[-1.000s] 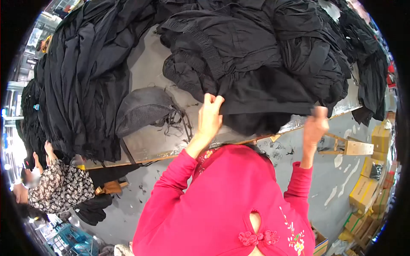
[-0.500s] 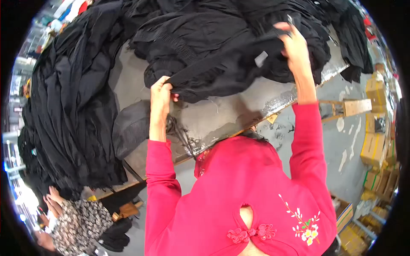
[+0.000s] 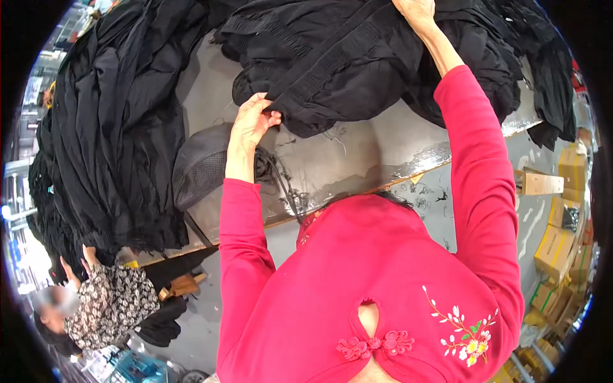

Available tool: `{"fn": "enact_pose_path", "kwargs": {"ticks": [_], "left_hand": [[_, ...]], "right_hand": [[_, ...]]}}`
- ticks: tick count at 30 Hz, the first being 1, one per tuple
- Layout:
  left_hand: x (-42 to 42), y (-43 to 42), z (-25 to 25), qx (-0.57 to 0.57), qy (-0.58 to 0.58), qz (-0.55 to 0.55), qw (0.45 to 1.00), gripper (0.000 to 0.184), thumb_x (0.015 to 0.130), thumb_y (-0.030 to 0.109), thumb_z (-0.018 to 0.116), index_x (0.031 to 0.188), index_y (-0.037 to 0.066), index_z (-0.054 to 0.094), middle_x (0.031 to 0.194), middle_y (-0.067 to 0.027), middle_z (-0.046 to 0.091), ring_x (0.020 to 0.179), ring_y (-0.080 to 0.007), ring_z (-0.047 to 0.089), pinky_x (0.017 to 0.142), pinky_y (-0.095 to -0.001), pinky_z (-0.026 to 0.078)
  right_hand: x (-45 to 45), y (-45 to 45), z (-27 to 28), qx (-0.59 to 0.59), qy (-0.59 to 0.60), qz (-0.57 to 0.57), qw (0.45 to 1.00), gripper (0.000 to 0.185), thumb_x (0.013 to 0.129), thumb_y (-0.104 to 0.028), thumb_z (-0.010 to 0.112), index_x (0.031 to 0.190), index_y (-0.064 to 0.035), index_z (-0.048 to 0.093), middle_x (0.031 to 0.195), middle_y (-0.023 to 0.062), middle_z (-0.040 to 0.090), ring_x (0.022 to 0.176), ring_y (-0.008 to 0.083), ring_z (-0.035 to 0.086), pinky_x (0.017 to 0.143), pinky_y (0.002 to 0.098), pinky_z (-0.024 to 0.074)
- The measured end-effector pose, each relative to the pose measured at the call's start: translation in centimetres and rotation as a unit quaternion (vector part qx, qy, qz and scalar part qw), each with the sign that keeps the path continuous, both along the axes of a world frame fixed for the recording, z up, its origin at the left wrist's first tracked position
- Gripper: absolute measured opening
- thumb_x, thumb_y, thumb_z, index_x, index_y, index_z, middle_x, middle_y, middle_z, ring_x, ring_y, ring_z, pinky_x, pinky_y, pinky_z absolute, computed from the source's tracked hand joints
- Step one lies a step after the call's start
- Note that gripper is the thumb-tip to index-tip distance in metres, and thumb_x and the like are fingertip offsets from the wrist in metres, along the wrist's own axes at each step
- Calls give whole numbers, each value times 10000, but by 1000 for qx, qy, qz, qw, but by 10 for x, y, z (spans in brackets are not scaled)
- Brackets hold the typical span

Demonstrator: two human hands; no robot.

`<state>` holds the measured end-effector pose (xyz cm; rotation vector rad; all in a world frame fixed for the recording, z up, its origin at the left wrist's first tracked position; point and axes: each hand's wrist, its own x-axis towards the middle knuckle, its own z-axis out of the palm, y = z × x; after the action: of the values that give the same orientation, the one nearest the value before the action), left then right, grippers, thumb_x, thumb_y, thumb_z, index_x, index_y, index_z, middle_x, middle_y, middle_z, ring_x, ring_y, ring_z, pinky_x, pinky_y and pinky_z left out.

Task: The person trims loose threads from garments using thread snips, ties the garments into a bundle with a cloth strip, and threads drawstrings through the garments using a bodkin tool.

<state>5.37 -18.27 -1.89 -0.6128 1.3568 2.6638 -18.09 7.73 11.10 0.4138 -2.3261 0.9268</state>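
Observation:
A black garment [image 3: 345, 86] with a gathered elastic waistband lies stretched over a heap of black clothes. My left hand [image 3: 252, 124] pinches the near left end of the waistband between thumb and fingers, at the heap's front edge. At the far end of the same band is my right hand [image 3: 418, 11], closed on the cloth; the top of the picture cuts off part of it. A dark mesh piece [image 3: 203, 167] lies on the table beside my left forearm.
The grey table [image 3: 325, 163] has loose threads near its front edge. A big pile of black garments [image 3: 118, 127] hangs over its left side. At lower left stands a person in a patterned top [image 3: 115, 303]. Cardboard boxes [image 3: 555, 246] and a wooden stool [image 3: 541, 183] are at right.
My right hand has moved up and away, drawing the garment's waistband out across the heap. My left hand still holds its end. The white tag seen earlier on the cloth no longer shows.

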Motion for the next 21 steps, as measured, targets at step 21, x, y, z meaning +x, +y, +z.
{"fn": "enact_pose_path", "kwargs": {"ticks": [21], "left_hand": [[37, 95, 67, -570, 263, -135, 767, 102, 743, 81, 615, 746, 8, 544, 651, -131, 506, 587, -260, 531, 532, -339, 414]], "right_hand": [[-22, -47, -50, 69, 73, -95, 990, 161, 743, -46, 454, 889, -74, 518, 891, 168, 504, 674, 394, 573, 582, 473, 459]]}}
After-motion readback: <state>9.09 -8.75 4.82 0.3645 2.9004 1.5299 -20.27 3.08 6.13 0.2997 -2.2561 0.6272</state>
